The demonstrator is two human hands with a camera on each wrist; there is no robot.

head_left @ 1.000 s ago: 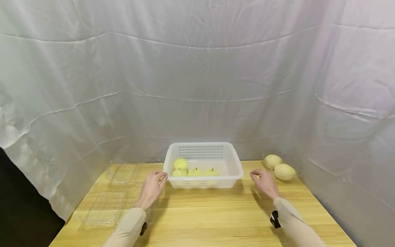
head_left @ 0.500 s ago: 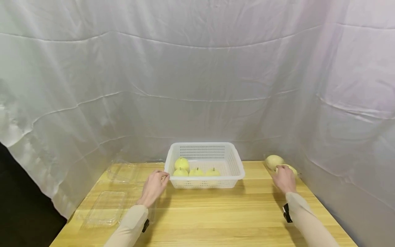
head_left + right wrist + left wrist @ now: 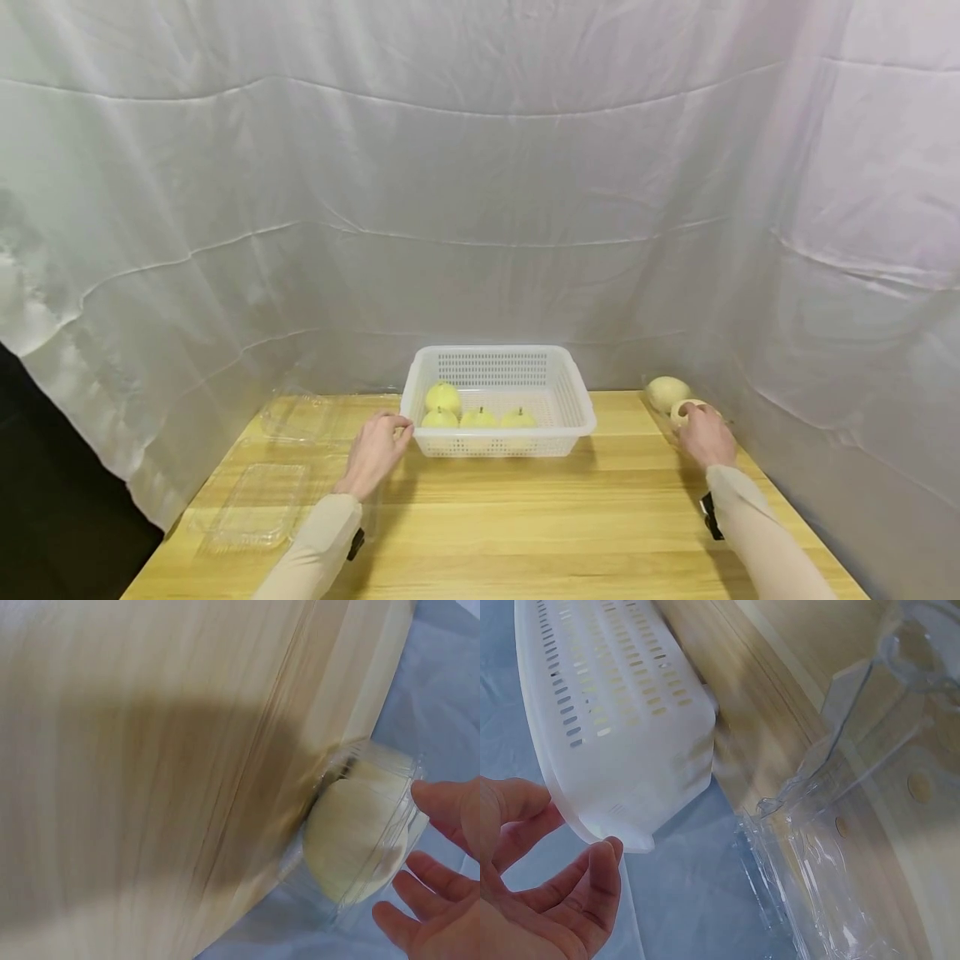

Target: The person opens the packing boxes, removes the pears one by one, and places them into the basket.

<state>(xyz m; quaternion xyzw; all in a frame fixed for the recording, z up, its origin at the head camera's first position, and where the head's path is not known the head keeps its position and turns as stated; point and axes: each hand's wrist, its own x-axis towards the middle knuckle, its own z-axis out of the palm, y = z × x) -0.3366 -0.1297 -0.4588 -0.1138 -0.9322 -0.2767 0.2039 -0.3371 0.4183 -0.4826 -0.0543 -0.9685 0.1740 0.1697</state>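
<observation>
Left hand (image 3: 372,454) pinches basket (image 3: 495,432) — four pears (image 3: 477,418); right hand (image 3: 707,437) touches box (image 3: 386,832) near bench's (image 3: 540,517) right edge — two melons (image 3: 667,393), grip unclear.

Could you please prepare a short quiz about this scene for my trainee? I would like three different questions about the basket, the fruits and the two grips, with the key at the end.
1. How many yellow-green fruits can be seen inside the white basket?

2. True or false: the right grip is inside the white basket.

3. What does the left grip hold?
A) a yellow-green fruit
B) the rim of the white basket
C) the grey curtain

Key:
1. Four.
2. False; it is at the clear container with the pale fruits, to the right of the basket.
3. B.
</observation>
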